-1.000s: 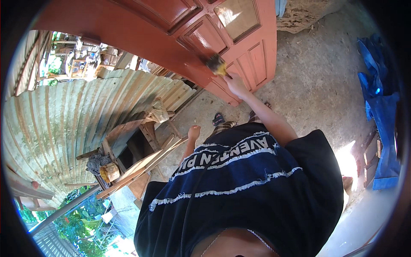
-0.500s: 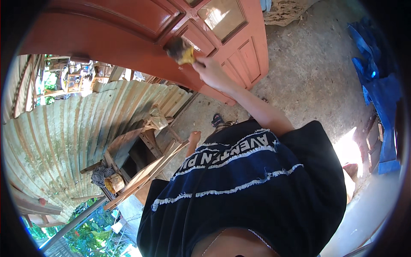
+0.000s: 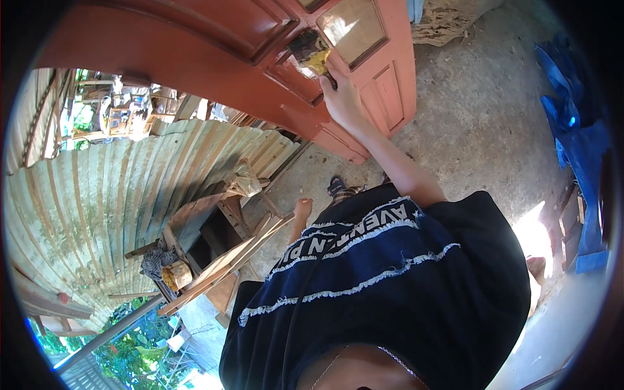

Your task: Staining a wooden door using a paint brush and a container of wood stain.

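My right hand [image 3: 341,94] is closed around a paintbrush [image 3: 317,60] with a yellow body and dark bristles. The bristles lie against a reddish-brown panelled door [image 3: 188,62], at the raised edge between a small wooden panel and a glass pane [image 3: 354,32]. Wet-looking gloss shows on the door's upper left, while its right part looks paler and more matt. Low beside my body, my left hand [image 3: 303,208] hangs with its fingers curled in, away from the door; I see nothing in it.
Corrugated metal sheeting [image 3: 97,208] stands at the left. Nearer, a wooden frame with planks [image 3: 227,257] holds a cloth and a yellowish container [image 3: 177,275]. Concrete floor [image 3: 468,123] lies at the right, with blue sheeting [image 3: 585,175] along its edge. A rough wood chunk [image 3: 448,23] is at the back.
My right hand has moved the paintbrush up and to the right over the door, from the small panel's left edge to its top by the glass. The left hand stays low.
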`<state>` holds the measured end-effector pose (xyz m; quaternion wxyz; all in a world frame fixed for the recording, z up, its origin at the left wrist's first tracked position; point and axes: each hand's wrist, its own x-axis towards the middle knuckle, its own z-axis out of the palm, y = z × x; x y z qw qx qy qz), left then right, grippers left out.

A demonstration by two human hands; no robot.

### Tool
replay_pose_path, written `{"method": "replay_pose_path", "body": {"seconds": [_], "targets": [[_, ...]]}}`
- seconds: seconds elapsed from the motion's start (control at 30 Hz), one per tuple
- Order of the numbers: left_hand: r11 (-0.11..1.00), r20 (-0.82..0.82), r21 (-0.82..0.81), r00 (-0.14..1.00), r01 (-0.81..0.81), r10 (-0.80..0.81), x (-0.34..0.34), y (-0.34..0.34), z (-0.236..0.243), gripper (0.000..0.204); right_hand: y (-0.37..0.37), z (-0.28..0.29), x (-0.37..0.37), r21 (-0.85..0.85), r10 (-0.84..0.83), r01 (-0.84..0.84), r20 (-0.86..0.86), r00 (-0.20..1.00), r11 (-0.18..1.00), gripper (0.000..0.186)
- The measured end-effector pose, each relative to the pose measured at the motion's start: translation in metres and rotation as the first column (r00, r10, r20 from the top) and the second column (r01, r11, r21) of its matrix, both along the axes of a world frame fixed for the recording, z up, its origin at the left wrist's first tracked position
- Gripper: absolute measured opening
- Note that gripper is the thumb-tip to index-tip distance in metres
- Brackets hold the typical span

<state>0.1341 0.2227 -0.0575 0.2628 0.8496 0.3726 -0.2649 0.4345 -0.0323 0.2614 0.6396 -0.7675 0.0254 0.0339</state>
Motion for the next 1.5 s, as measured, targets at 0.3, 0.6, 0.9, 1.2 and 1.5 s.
{"method": "replay_pose_path", "body": {"seconds": [0.3,0.6,0.9,1.2,1.5], "targets": [[0.953,-0.087,-0.076,0.95,0.295,-0.301,-0.038,0.04,-0.053,0.049,0.01,0.007,-0.012,0.004,0.207,-0.207,0.065,0.976,0.978,0.032],[0.916,-0.046,-0.121,0.919,0.383,-0.391,0.02,0.029,-0.011,0.045,-0.033,0.015,0.014,-0.473,0.472,-0.419,-0.009,0.882,0.775,0.022],[0.992,0.161,-0.084,0.983,0.097,-0.083,0.055,0.008,0.031,0.044,-0.056,0.052,0.02,-0.36,0.125,-0.082,0.096,0.988,0.929,0.023],[0.932,0.141,0.059,0.921,0.358,-0.363,-0.001,0.053,-0.045,0.031,-0.019,0.019,-0.012,-0.566,0.221,-0.139,0.078,0.972,0.813,0.026],[0.917,0.038,-0.004,0.917,0.398,-0.398,0.017,0.048,-0.043,0.04,-0.055,-0.023,0.017,-0.33,0.289,-0.238,0.115,0.95,0.914,0.028]]}}
